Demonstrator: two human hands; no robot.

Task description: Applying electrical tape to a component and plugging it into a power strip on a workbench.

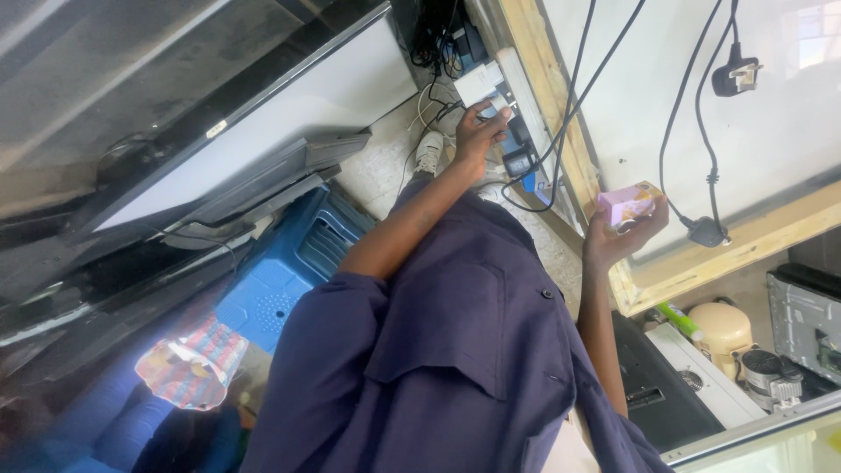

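Two hands are busy, and each is closed on something. The left hand (477,131) is stretched out to a white power strip (517,88) lying on the floor, with its grip pinched around a small white plug (492,107) right at the strip's sockets. I cannot tell whether the plug is seated or just clear of the socket. The right hand (624,229) is raised and well apart from the strip, its grip wrapped around a small pink box (624,205) that rests against the fingertips.

Handling the plug well, as I judge it, means keeping the fingers on its body and off the pins, holding it square to the socket face, and steadying the strip so it does not slide.

Black cables (561,131) loop just beside the left hand and run up over a pale board with a wooden frame (561,105), where a black plug (736,77) lies loose. A white shoe (429,151) stands near the wrist, a blue plastic crate (289,271) lies further back, and a large flat screen (263,131) leans to the left.
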